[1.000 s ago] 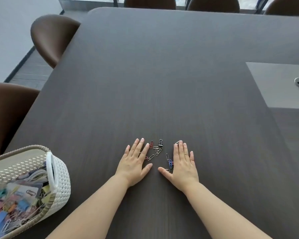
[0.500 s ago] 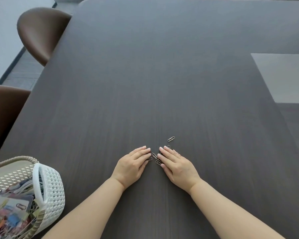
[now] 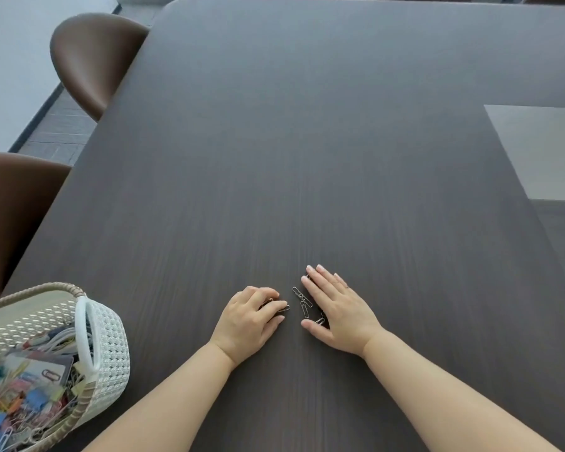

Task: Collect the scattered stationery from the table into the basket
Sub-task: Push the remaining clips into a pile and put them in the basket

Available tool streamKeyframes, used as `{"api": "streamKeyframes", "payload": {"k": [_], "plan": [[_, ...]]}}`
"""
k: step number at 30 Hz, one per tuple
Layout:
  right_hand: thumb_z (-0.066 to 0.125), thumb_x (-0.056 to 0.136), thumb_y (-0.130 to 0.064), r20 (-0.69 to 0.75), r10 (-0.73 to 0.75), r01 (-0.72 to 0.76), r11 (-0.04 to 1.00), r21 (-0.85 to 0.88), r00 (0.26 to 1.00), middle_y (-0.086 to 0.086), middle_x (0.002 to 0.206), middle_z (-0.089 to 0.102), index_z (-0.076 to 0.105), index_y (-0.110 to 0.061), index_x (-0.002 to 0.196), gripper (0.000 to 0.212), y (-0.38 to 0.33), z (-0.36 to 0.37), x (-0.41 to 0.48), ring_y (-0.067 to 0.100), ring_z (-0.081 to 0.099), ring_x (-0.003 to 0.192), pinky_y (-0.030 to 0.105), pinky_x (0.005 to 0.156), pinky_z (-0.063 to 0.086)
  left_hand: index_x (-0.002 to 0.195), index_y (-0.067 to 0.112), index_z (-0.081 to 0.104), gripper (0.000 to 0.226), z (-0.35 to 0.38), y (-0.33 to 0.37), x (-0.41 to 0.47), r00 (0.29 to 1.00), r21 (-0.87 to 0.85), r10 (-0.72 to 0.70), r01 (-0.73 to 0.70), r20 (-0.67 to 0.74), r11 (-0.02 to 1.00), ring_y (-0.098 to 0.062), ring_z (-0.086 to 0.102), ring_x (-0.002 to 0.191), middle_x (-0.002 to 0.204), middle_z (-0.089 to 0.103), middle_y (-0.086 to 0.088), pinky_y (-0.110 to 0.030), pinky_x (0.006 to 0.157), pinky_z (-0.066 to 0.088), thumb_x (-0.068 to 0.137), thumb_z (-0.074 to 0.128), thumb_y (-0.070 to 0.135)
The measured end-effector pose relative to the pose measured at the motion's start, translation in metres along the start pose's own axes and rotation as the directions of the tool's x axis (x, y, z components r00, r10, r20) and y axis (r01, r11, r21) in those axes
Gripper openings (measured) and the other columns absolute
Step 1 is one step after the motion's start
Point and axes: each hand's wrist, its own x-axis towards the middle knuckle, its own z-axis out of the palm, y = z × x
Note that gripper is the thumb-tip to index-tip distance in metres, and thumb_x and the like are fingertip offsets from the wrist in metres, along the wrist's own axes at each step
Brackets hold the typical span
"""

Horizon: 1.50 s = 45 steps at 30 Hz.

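Note:
A few silver paper clips (image 3: 302, 301) lie on the dark table between my two hands. My left hand (image 3: 253, 318) is curled with its fingers closed over some clips, one poking out at the fingertips. My right hand (image 3: 336, 308) lies flat, palm down, fingers apart, its thumb beside one clip; it holds nothing. The white woven basket (image 3: 108, 347) stands at the near left corner of the table, full of coloured binder clips, paper clips and cards.
Two brown chairs, one (image 3: 92, 57) farther off and one (image 3: 13, 203) nearer, stand along the table's left side. A pale grey inset panel (image 3: 542, 151) lies in the table (image 3: 307, 158) at the right. The table's left edge runs close by the basket.
Both hands have drawn the clips nearer to me. The left hand has curled shut over some clips. The stray clip farther out is now at the right hand's fingertips.

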Motion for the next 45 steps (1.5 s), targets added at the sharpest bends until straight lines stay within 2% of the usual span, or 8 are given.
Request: {"api": "streamKeyframes", "payload": {"k": [3,8,13,18,24,36,42,45], "plan": [[0.046,0.087,-0.048,-0.217,-0.112,0.115,0.993,0.000,0.970,0.005,0.129,0.058,0.055,-0.016,0.126,0.052,-0.002,0.014,-0.010,0.025,0.054,0.120,0.037,0.098,0.049,0.088,0.025,0.056,0.012,0.001,0.000,-0.002,0.999,-0.003,-0.028,0.028,-0.046,1.000,-0.014,0.047,0.079,0.087,0.057,0.004,-0.027,0.064,0.045,0.084,0.055,0.037],[0.058,0.082,-0.041,-0.474,-0.034,0.041,0.999,0.006,0.880,0.002,0.094,0.065,0.064,-0.013,0.098,0.033,-0.001,0.022,-0.015,0.021,0.056,0.086,0.034,0.073,0.052,0.089,0.024,0.052,0.021,0.001,0.002,-0.001,0.997,0.048,-0.063,0.066,-0.055,0.997,-0.015,0.042,0.079,0.091,0.048,0.005,-0.028,0.067,0.043,0.080,0.054,0.043],[0.047,0.074,-0.061,-0.437,0.189,-0.235,0.971,-0.053,0.880,0.003,0.099,0.059,0.065,-0.015,0.105,0.059,-0.005,0.022,-0.013,0.021,0.046,0.091,0.036,0.074,0.049,0.098,0.025,0.051,0.043,-0.001,0.005,0.001,0.980,0.191,-0.198,0.201,-0.035,0.961,-0.017,0.041,0.081,0.094,0.044,0.003,-0.028,0.070,0.036,0.072,0.047,0.059],[0.052,0.081,-0.049,-0.491,0.084,-0.127,0.990,-0.055,0.867,0.002,0.074,0.057,0.063,-0.014,0.078,0.037,-0.005,0.026,-0.012,0.021,0.053,0.062,0.029,0.051,0.049,0.076,0.022,0.060,0.029,-0.001,0.005,0.000,0.992,0.120,-0.111,0.116,-0.053,0.986,-0.015,0.052,0.057,0.068,0.054,0.003,-0.024,0.043,0.044,0.080,0.051,0.049],[0.052,0.083,-0.047,-0.534,0.064,-0.132,0.987,-0.091,0.843,-0.003,0.056,0.049,0.052,-0.016,0.060,0.038,-0.007,0.026,-0.012,0.017,0.048,0.048,0.026,0.040,0.036,0.062,0.020,0.059,0.032,-0.001,0.005,0.000,0.995,0.104,-0.061,0.069,-0.080,0.992,-0.011,0.051,0.051,0.060,0.052,0.007,-0.021,0.041,0.038,0.081,0.053,0.045],[0.046,0.084,-0.038,-0.520,0.117,-0.188,0.978,-0.087,0.846,-0.004,0.046,0.045,0.045,-0.015,0.061,0.032,-0.011,0.021,-0.014,0.015,0.046,0.037,0.019,0.033,0.026,0.054,0.017,0.048,0.035,-0.003,0.008,0.003,0.995,0.185,-0.073,0.085,-0.074,0.979,-0.015,0.048,0.045,0.057,0.048,0.002,-0.022,0.036,0.032,0.082,0.049,0.040],[0.020,0.100,-0.037,-0.461,0.147,-0.206,0.975,-0.080,0.875,-0.005,0.045,0.045,0.041,-0.017,0.067,0.045,-0.018,0.018,-0.017,0.016,0.045,0.034,0.018,0.032,0.024,0.055,0.018,0.048,0.035,-0.005,0.012,0.002,0.993,0.199,-0.110,0.116,-0.042,0.973,-0.014,0.048,0.039,0.050,0.048,0.004,-0.018,0.035,0.030,0.082,0.045,0.040],[0.034,0.093,-0.038,-0.368,0.240,-0.256,0.967,0.005,0.899,-0.004,0.041,0.043,0.044,-0.014,0.063,0.040,-0.023,0.011,-0.019,0.019,0.039,0.031,0.018,0.035,0.018,0.057,0.017,0.048,0.035,-0.008,0.015,-0.001,0.986,0.126,-0.165,0.166,-0.017,0.978,-0.015,0.048,0.037,0.047,0.048,0.004,-0.016,0.035,0.029,0.082,0.044,0.041]]}}
